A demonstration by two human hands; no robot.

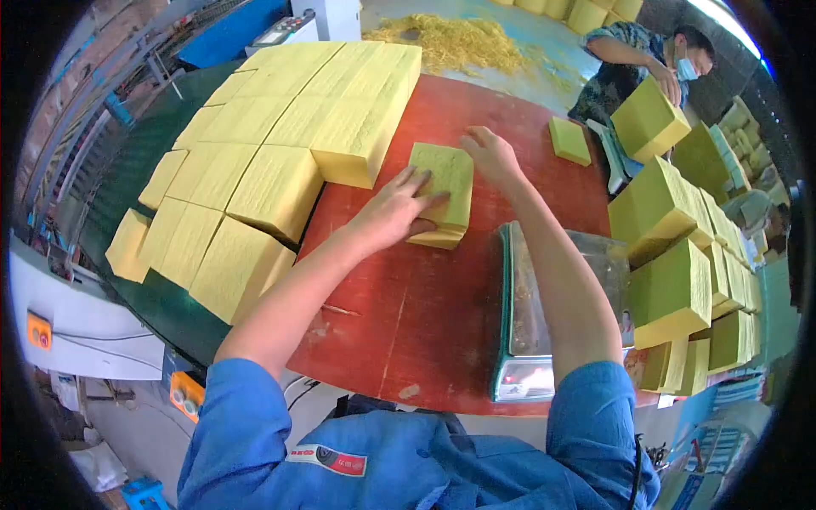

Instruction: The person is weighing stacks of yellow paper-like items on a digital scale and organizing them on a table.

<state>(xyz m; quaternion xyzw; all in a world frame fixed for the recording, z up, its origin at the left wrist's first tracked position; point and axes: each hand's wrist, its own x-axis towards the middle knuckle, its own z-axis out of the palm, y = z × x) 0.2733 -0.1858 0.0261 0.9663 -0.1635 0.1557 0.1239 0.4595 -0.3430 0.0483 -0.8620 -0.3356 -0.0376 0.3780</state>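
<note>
Judge yellow stack likely unfinished, with left grip spread atop, right grip unclosed alongside, and completion of grouped blocks undetermined.

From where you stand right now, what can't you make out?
Head view, for all:
Yellow block, part of its top: under the left hand.
Clear-topped box, in part: behind the right forearm.
Blocks at the back: some cut off by the upper edge.
Straw-coloured pile: too small to tell single pieces.

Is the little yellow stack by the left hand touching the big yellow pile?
Apart. The head view plainly shows a strip of red table between the stack and the nearest side of the pile.
</note>
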